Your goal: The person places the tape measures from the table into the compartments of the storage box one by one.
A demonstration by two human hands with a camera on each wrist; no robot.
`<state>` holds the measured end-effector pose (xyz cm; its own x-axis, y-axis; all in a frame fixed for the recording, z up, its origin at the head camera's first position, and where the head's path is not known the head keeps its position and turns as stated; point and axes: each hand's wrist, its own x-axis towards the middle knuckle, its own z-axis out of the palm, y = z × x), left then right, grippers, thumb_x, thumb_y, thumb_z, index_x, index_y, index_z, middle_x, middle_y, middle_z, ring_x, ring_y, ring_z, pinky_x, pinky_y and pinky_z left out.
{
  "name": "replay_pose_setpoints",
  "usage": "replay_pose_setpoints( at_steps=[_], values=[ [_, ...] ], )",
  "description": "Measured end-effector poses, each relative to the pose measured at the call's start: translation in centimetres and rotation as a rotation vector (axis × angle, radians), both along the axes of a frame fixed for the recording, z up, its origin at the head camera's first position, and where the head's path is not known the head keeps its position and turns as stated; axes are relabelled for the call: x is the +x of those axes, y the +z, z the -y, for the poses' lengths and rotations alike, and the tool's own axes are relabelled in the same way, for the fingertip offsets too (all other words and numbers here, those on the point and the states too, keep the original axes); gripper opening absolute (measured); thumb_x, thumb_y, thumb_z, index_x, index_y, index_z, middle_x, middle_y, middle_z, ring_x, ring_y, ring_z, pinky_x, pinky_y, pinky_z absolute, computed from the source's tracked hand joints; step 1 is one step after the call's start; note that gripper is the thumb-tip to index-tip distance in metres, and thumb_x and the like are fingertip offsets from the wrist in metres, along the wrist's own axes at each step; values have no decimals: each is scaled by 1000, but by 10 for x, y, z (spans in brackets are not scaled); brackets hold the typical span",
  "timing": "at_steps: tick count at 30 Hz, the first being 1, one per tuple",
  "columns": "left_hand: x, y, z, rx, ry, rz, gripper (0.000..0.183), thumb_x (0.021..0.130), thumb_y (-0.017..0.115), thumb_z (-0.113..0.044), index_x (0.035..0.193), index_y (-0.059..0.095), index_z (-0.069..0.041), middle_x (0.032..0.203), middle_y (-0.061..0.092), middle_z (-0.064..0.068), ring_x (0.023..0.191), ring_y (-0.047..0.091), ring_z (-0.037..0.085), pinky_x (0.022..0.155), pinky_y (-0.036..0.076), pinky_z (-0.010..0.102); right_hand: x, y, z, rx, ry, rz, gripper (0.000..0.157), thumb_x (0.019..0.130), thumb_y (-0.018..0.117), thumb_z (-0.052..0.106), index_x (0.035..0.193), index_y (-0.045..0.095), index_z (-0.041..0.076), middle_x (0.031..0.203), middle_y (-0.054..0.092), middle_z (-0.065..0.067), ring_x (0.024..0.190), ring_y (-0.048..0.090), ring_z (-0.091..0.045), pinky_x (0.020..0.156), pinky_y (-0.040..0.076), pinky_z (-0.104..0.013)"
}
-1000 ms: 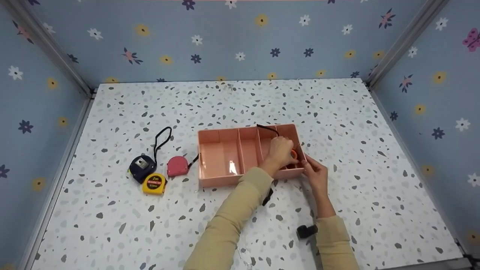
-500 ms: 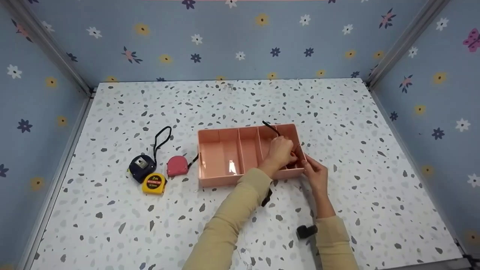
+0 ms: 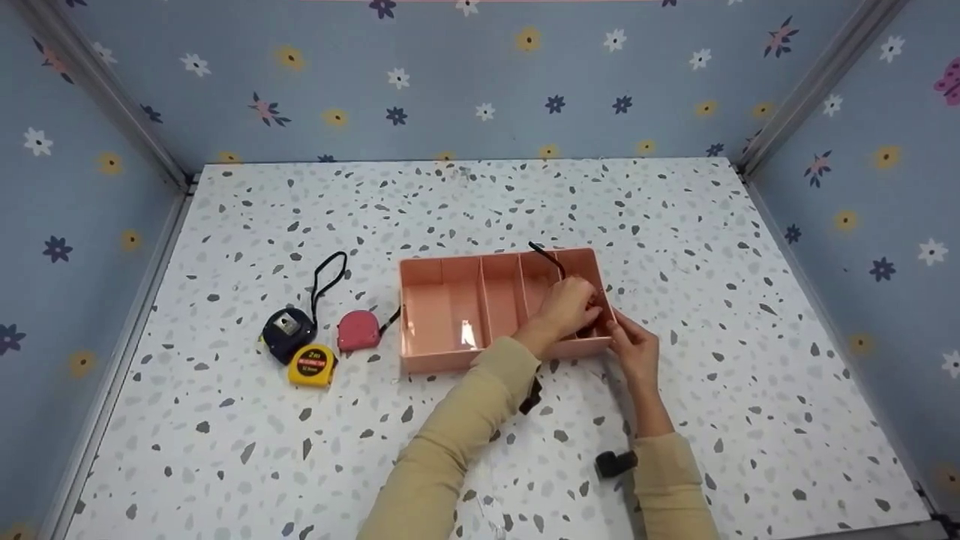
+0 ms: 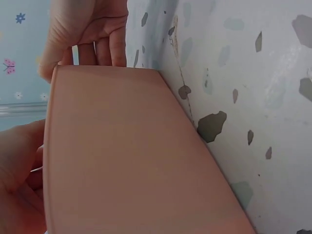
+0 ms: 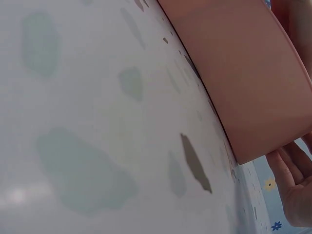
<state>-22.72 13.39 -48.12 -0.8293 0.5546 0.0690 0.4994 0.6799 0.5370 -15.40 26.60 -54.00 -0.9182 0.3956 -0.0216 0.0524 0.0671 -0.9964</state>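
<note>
A pink divided storage box [image 3: 442,364] lies in the middle of the table in the head view. My left hand [image 3: 564,309] reaches over its front wall into the right-end compartment, fingers curled down on a mostly hidden tape measure. Its black wrist strap [image 3: 549,258] sticks up behind the knuckles. My right hand [image 3: 637,349] grips the box's front right corner, thumb at the rim and fingers along the outside of the end wall. In the left wrist view the box's front wall [image 4: 122,146] stands between the camera and my left hand [image 4: 19,180].
Left of the box lie a dark blue tape measure [image 3: 287,334] with a looped strap, a yellow tape measure [image 3: 312,366] and a pink tape measure [image 3: 358,331]. The pink one's strap touches the box's left wall. Patterned panels [image 3: 480,82] enclose the speckled table.
My left hand has shifted slightly right and deeper over the compartment, and the orange part that showed beside it is now covered. The black strap has swung right. My right hand stays at the corner.
</note>
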Motion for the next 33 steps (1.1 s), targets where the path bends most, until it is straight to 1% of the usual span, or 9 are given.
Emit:
replay_pose_setpoints(
  at_steps=[4,7,12,14,20,24,26,30,33],
  values=[
    [4,4,1,85,-14,68,11,86,58,-16,85,68,-11,81,58,-1,78,48,11,69,40,20,0,0,0,11,-4,2,30,84,57,4,113,57,-6,112,55,-22,81,60,-7,66,50,-20],
    [6,7,2,110,-19,63,12,86,57,-15,88,69,-11,84,60,-1,80,49,10,70,40,19,0,0,1,1,3,-20,30,84,56,3,113,57,-7,112,55,-23,82,60,-7,66,50,-20],
    [9,12,7,116,-24,19,14,86,57,-15,92,69,-12,87,61,-2,82,51,10,72,42,20,1,-1,1,-1,21,-78,29,85,55,1,112,57,-9,108,59,-18,84,61,-10,65,51,-22],
    [11,15,10,116,-18,21,15,86,58,-16,94,69,-11,88,61,-1,83,51,9,73,42,20,1,-1,1,6,25,-84,30,85,55,3,112,57,-8,107,60,-16,84,61,-12,64,51,-22],
    [15,22,19,100,11,38,22,85,59,-21,102,67,-9,93,60,1,84,53,10,73,43,20,2,-1,1,18,32,-77,31,85,57,7,113,58,-6,111,57,-20,86,61,-13,65,51,-22],
    [17,26,26,76,16,31,26,84,60,-21,105,65,-8,96,62,3,86,55,12,72,45,23,1,-3,0,33,30,-63,33,84,60,14,113,59,-3,111,58,-17,85,60,-10,65,50,-21],
    [18,27,29,65,22,32,25,84,60,-22,104,66,-8,94,62,3,82,55,12,68,45,23,0,-6,-2,35,31,-59,36,83,62,18,113,59,-1,110,59,-15,86,60,-8,66,50,-20],
    [22,30,36,87,29,72,19,84,61,-22,97,65,-9,85,60,4,67,50,10,56,40,20,-1,-9,-3,38,30,-43,37,83,63,21,113,60,2,111,59,-13,87,60,-9,67,50,-20],
    [24,33,44,95,31,94,21,84,61,-21,101,64,-9,86,59,4,65,48,9,54,39,18,0,-4,-1,50,20,-8,34,85,60,16,115,58,0,114,57,-16,87,59,-11,67,50,-22]
  ],
)
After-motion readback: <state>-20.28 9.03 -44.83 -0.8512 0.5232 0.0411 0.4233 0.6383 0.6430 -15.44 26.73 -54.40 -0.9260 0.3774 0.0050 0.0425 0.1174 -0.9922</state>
